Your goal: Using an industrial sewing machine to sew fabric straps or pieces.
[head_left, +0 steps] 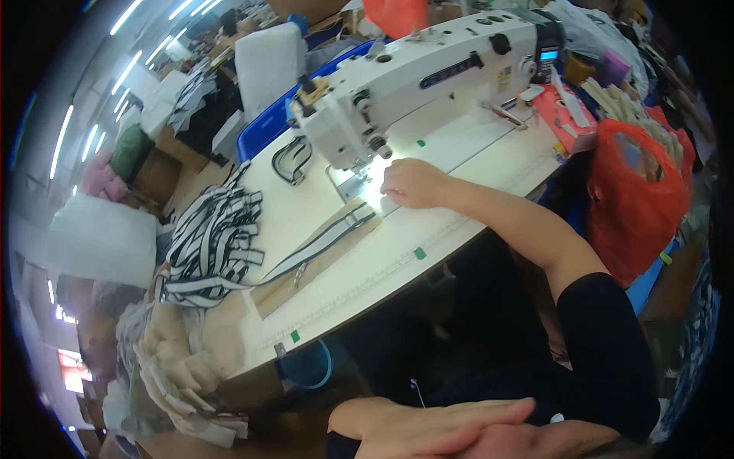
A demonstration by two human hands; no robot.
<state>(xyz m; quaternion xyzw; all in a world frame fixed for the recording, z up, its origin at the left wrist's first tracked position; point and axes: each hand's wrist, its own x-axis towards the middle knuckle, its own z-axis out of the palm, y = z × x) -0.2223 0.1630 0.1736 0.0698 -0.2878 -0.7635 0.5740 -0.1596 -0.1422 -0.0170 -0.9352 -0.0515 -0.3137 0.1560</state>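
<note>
White table (459, 172): the right hand (413, 183) presses a striped strap (321, 245), fingers together, under the sewing machine (413, 84). Left hand (428, 428) rests flat, fingers together. Sewing looks underway; feeding needs steady pushing.

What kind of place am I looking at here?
Most likely a garment sewing workshop: an industrial sewing machine on a white worktable, a pile of black-and-white striped straps, and bagged materials nearby.

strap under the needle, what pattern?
Black-and-white lengthwise stripes on the strap; head view shows it.
</note>
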